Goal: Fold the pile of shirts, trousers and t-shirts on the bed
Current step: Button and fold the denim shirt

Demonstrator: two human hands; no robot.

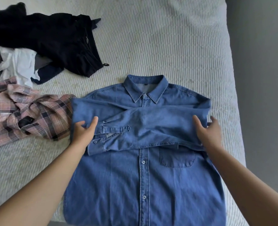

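A blue denim shirt lies buttoned and face up on the bed, collar away from me. Both sleeves are folded across its chest, one over the other. My left hand grips the left fold of the sleeves, thumb on top of the cloth and fingers curled beneath it. My right hand grips the shirt's right edge at the sleeve fold, thumb on top, fingers around the side. A pile of unfolded clothes lies at the left: a pink plaid shirt, white garments and black clothing.
The bed has a pale ribbed cover. Its right edge runs down beside a grey floor. A navy garment pokes out beneath the black clothing. The bed's near edge lies just under the shirt's hem.
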